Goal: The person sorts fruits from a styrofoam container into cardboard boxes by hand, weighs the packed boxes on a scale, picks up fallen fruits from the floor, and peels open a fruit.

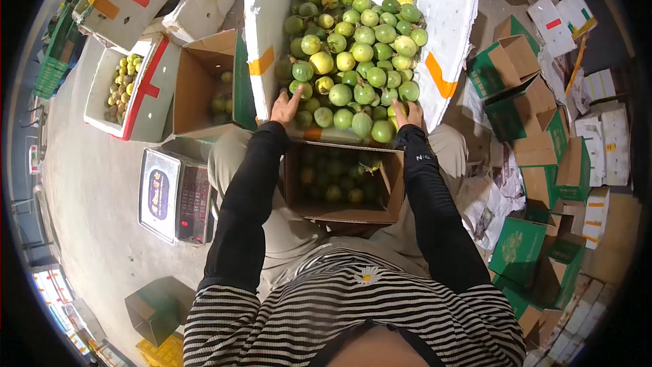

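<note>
Spreading open left fingers (297, 95) and right fingers (398, 110), we have many round green fruits (365, 52) remaining ahead, others already in the brown cardboard box (393, 183) below.

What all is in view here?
Big box: one, white, ahead
Near carton: one, brown, below big box
Side carton: one, brown and green, left
Small box: one, white and red, far left
Fruit: many, green to yellow, inside these
Scale: one, silver and dark, left
Crates: at least two, yellow and green, left edge
White boxes: several, white, upper left and right
Cartons: several more, green and brown, right and lower left
Wrapping: some, pale, right
Trousers: one pair, beige, centre
Shirt: one, black and white, bottom
Sleeves: two, black, forearms
Left hand and right hand: two, bare, big box's near edge
</note>
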A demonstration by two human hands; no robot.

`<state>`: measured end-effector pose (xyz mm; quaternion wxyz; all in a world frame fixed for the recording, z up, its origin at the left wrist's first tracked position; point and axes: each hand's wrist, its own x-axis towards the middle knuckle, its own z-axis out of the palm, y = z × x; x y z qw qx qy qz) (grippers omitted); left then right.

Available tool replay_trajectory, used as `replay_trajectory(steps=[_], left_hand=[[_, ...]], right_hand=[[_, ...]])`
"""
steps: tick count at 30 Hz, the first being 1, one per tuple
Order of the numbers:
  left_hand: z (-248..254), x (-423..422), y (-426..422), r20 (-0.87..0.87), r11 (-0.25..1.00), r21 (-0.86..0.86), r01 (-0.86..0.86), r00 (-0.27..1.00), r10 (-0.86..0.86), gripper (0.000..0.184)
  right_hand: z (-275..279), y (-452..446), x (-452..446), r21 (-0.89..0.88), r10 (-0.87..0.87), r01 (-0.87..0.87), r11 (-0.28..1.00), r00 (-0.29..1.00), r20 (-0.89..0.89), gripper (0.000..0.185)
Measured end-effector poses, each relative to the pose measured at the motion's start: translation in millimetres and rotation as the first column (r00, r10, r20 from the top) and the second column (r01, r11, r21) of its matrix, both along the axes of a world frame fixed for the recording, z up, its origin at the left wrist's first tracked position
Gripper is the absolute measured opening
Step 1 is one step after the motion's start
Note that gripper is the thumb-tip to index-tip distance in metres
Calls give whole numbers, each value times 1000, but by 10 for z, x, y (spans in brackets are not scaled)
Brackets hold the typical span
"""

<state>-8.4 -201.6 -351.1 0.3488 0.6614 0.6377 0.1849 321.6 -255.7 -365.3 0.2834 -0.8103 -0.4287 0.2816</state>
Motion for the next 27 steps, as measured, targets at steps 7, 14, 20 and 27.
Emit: replay_trajectory(steps=[7, 14, 20, 27], left_hand=[[18, 204, 30, 636, 936, -352, -31, 726, 263, 79], [222, 220, 139, 811, 861, -459, 218, 499, 306, 67], [248, 294, 202, 821, 853, -455, 256, 492, 290, 64], [259, 437, 188, 825, 707, -563, 428, 344, 448, 61]], right_hand=[[-265, 226, 80, -254, -309, 213, 943, 845, -437, 88], [-240, 375, 21, -51, -35, -38, 998, 340, -940, 84], [28, 388, -260, -53, -32, -145, 988, 143, -989, 69], [-307, 452, -256, 124, 215, -235, 964, 413, -885, 62]])
